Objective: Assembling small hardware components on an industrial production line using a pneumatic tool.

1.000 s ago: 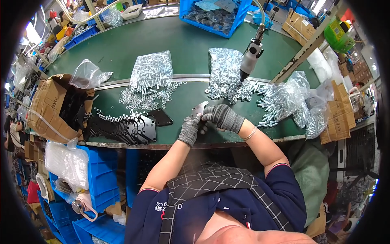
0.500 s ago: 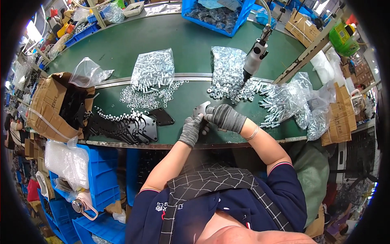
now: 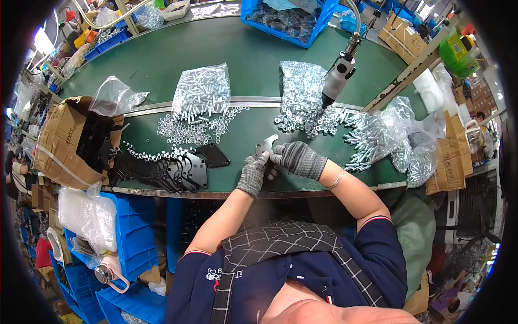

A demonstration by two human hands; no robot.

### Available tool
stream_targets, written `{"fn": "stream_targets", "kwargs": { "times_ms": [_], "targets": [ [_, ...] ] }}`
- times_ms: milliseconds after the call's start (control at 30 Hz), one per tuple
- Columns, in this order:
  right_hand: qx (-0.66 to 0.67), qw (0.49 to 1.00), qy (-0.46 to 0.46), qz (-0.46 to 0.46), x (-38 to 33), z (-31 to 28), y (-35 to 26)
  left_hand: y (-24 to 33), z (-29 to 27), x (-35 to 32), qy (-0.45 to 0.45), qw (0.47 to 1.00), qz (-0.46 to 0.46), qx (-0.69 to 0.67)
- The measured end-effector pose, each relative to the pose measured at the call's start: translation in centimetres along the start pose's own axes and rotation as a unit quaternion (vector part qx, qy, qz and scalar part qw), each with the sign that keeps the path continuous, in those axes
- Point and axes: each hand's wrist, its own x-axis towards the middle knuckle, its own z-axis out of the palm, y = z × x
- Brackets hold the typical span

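Observation:
Both my hands wear grey knit gloves and meet over the near edge of the green bench. My left hand [image 3: 252,174] is closed on a flat metal plate [image 3: 267,143], whose curved upper end sticks out above the fingers. Beside it, my right hand [image 3: 299,159] is closed on the same plate from the right, fingers bent round its lower part. Whether a small part is also pinched there is hidden. Left of my hands lie a row of black plates [image 3: 151,171] topped with small fittings, and one separate black plate [image 3: 217,155].
Beyond my hands lie loose rings [image 3: 189,128], a bag of metal sleeves [image 3: 202,89] and a bag of nuts [image 3: 301,81]. A power screwdriver [image 3: 336,81] hangs above the nuts. Bolts [image 3: 361,143] spill at right. A cardboard box [image 3: 65,143] stands left, a blue crate [image 3: 288,38] at the back.
The fingers of my right hand have shifted slightly on the plate. Both hands keep hold of it in nearly the same place.

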Motion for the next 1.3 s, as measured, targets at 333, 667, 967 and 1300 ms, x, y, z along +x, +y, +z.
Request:
{"fn": "stream_targets", "kwargs": {
  "times_ms": [333,667,967,1300],
  "targets": [
    [-0.033,0.988,-0.085,0.125,0.9,-0.7,-1.9,-0.2,0.1,0.5,0.032,0.999,-0.026,-0.003],
    [-0.107,0.975,-0.144,0.129,1.5,-1.5,-2.8,-1.0,-0.1,1.2,0.071,0.997,0.002,0.009],
    [-0.028,0.981,-0.053,0.186,0.4,-2.2,-1.1,-0.4,-0.3,0.5,0.001,1.0,-0.007,-0.016],
    [0.417,0.787,0.352,0.289,-3.0,-6.3,18.1,-0.1,-0.3,0.0,-0.037,0.998,-0.008,-0.044]
  ]
}}
